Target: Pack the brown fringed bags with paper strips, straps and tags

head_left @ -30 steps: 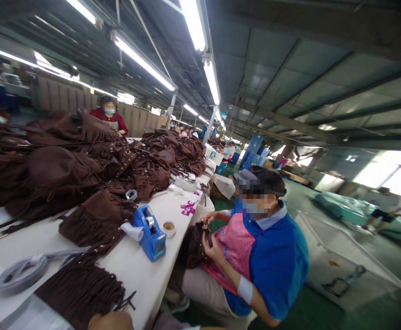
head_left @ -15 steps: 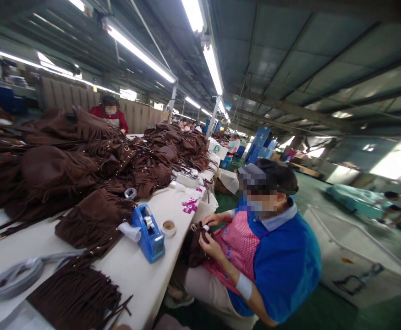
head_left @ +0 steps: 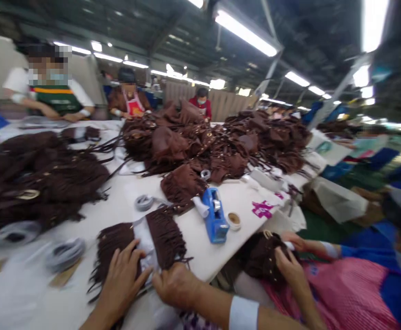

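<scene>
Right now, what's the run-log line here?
left hand: spread on fringed bag; right hand: curled at near end of white strip; blue tape dispenser: on table

A white table [head_left: 190, 236] carries brown fringed bags [head_left: 166, 236], 1 blue tape dispenser [head_left: 216, 223] and grey coils [head_left: 56, 261].

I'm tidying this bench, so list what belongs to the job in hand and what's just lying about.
Job in hand:
fringed brown bag, left hand on it
white wrap across it, right hand at the near edge

Apparently lying about:
blue tape dispenser
tape roll
grey coils
purple pieces
</scene>
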A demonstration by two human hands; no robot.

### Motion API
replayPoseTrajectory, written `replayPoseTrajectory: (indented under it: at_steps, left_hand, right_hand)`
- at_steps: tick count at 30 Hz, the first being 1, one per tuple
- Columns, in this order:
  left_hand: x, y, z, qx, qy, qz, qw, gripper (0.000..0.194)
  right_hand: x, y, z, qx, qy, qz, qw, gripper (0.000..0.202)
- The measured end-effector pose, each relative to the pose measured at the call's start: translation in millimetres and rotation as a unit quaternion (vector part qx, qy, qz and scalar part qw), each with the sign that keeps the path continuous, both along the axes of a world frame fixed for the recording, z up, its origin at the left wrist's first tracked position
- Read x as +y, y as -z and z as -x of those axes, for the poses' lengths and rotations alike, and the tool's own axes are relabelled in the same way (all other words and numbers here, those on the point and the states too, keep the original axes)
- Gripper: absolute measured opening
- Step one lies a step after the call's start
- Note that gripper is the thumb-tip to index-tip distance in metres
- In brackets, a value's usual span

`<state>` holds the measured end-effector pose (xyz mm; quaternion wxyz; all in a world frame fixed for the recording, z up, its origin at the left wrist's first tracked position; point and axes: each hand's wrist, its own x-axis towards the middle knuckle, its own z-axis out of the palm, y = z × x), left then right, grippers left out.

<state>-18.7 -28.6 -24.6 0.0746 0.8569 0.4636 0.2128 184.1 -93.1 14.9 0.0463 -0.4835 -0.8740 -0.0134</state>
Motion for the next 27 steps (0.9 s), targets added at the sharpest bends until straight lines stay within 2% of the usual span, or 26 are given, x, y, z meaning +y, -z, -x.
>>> replayPoseTrajectory:
  at_steps: [2, 4, 8, 14, 16, 19, 23, 27]
  left_hand:
    - [0.2, -4.5, -1.0, 0.010, -0.012, 0.017, 1.000, 0.027]
    - [-0.4, -7.9, -3.1, 0.009, -0.020, 0.019, 1.000, 0.024]
    - [-2.5, -9.8, -6.2, 0.004, -0.023, 0.016, 1.000, 0.023]
    - [-5.7, -19.2, -6.2, 0.002, -0.014, 0.023, 1.000, 0.023]
    - [-7.2, -22.8, -6.5, 0.006, -0.012, 0.034, 0.999, 0.021]
    - [-8.1, -26.0, -7.1, 0.006, -0.010, 0.037, 0.999, 0.020]
    - [-7.8, -28.3, -8.0, 0.000, -0.013, 0.040, 0.999, 0.020]
    - [-7.3, -20.4, -6.8, 0.008, -0.021, 0.024, 0.999, 0.021]
  right_hand:
    - [3.7, 10.4, 2.8, -0.008, -0.074, -0.006, 0.997, 0.021]
    - [6.1, 17.2, 2.0, -0.014, -0.102, -0.031, 0.994, 0.019]
    - [9.0, 20.6, -2.1, 0.004, -0.051, -0.054, 0.997, 0.024]
    - [-1.4, 8.2, -12.9, 0.085, 0.020, 0.012, 0.996, 0.036]
    - [-5.4, 6.3, -18.1, 0.115, 0.029, 0.009, 0.993, 0.041]
    - [-5.4, 10.5, -20.3, 0.123, 0.001, -0.029, 0.992, 0.043]
    - [3.0, 27.5, -13.1, 0.084, -0.061, -0.120, 0.987, 0.037]
    - [10.4, 42.6, -8.1, 0.070, -0.077, -0.190, 0.976, 0.033]
